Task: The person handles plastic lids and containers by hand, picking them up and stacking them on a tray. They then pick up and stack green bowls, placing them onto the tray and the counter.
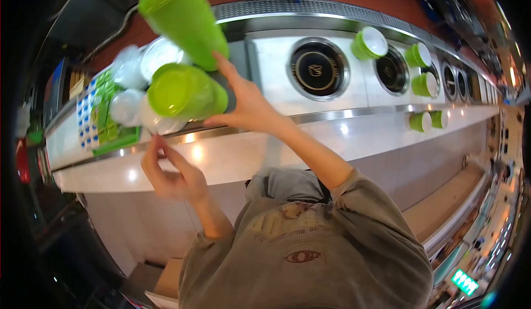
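Two groups of green cups lie on their sides at the upper left. My right hand [243, 101] is at their ends, thumb and fingers spread, with fingertips against the upper green cups [185, 21] and the thumb near the lower green cups [185, 92]. In front of the lower cups, my left hand [174, 170] is slightly blurred, thumb and index finger pinched together near a clear plastic lid [157, 118]; whether anything is between them is too small to tell. More clear lids [128, 68] and a white stack [162, 57] sit behind.
Round black inserts [318, 68] are set in the white counter [271, 65]. Green cups with white tops [369, 43] stand farther right, two more green cups [420, 122] near the front ledge. Green packets [105, 107] and a blue-dotted sheet [86, 121] lie at left.
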The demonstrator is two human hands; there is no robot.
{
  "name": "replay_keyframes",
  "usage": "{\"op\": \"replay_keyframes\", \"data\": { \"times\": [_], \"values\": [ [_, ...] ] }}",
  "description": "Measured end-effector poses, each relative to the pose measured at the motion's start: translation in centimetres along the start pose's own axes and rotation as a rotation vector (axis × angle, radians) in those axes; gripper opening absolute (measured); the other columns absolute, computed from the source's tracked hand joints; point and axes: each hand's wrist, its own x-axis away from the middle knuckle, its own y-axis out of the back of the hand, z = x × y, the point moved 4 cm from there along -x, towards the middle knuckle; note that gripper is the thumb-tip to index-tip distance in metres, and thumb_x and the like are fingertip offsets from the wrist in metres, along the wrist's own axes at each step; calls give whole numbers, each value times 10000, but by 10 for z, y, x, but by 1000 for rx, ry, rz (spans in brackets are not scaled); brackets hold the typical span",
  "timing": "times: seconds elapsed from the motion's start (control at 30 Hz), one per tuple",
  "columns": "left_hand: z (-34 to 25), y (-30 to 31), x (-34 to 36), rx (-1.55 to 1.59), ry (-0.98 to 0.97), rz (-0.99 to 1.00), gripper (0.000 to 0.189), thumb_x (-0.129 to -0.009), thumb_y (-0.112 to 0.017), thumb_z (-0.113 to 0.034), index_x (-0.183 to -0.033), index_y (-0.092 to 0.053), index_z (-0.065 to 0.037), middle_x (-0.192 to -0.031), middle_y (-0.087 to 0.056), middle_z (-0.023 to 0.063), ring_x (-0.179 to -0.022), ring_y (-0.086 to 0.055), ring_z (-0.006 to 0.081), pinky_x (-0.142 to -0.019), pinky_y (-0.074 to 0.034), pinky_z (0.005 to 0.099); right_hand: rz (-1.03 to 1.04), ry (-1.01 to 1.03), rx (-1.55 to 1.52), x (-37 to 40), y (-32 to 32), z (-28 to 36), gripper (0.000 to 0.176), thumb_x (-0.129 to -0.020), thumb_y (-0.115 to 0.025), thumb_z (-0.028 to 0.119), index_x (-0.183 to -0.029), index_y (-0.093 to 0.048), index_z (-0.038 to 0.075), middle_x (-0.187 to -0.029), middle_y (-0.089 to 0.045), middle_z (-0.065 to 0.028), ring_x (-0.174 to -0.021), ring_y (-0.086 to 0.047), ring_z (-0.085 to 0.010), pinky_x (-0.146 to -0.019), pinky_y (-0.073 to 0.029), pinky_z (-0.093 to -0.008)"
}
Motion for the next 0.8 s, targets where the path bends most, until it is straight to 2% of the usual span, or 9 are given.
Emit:
{"op": "replay_keyframes", "data": {
  "times": [0.1,0.13,0.2,0.27,0.37,0.47,0.57,0.63,0.8],
  "values": [
    [-31,-28,52,372,-33,188,245,-866,-579,99,-1088,-673,52,-969,-685,141,-837,-641,218,-715,-511,287,-112,-245,-122,64,45,-24,993,-810,-843,198,-1579,-222,104,-1431,-537,-244,-1329,-537,-358,-1083,-461,-453],
    [-46,-51,67,411,-42,332,229,-877,-593,77,-1084,-683,34,-978,-702,136,-844,-650,209,-706,-510,283,-188,-311,-132,92,61,-39,884,-849,-797,149,-1562,-276,104,-1409,-565,-221,-1314,-554,-321,-1070,-474,-425],
    [-58,-108,113,454,101,650,230,-879,-600,43,-1069,-705,-33,-971,-719,95,-844,-671,214,-726,-516,304,-314,-483,-180,157,91,-73,697,-910,-719,98,-1519,-380,96,-1361,-615,-179,-1273,-592,-268,-1038,-496,-377],
    [-70,-154,158,352,-50,857,266,-830,-618,53,-1057,-707,-53,-960,-707,102,-887,-665,269,-799,-515,357,-383,-638,-175,226,120,-103,560,-944,-677,110,-1463,-471,72,-1328,-643,-148,-1216,-627,-234,-999,-510,-339],
    [-127,-210,195,339,-161,955,300,-792,-637,45,-1062,-703,-70,-997,-693,105,-970,-633,301,-882,-488,398,-369,-819,-172,316,164,-123,416,-964,-654,130,-1362,-583,32,-1280,-674,-122,-1148,-656,-191,-963,-512,-310],
    [-206,-274,201,309,-416,924,383,-756,-690,20,-1121,-685,-94,-1099,-665,91,-1082,-589,299,-941,-455,417,-327,-979,-222,374,204,-131,365,-967,-654,134,-1310,-624,12,-1237,-696,-118,-1119,-658,-170,-960,-505,-299],
    [-270,-352,207,211,-641,825,493,-748,-740,-37,-1226,-639,-101,-1119,-637,97,-1105,-568,325,-971,-441,458,-422,-1019,-329,413,234,-150,338,-975,-644,142,-1277,-640,-10,-1192,-713,-123,-1091,-658,-158,-945,-505,-285],
    [-296,-398,212,155,-673,757,542,-737,-771,-85,-1257,-618,-88,-1130,-637,110,-1098,-574,320,-953,-451,442,-498,-965,-367,420,253,-151,326,-959,-654,140,-1251,-657,-5,-1155,-728,-137,-1082,-685,-182,-914,-529,-298],
    [-288,-472,233,-143,-810,904,287,-744,-749,-105,-994,-614,-62,-949,-663,95,-942,-634,293,-840,-458,427,-545,-900,-465,415,287,-157,313,-970,-646,148,-1242,-661,-7,-1145,-730,-135,-1065,-688,-176,-912,-528,-295]
  ]
}}
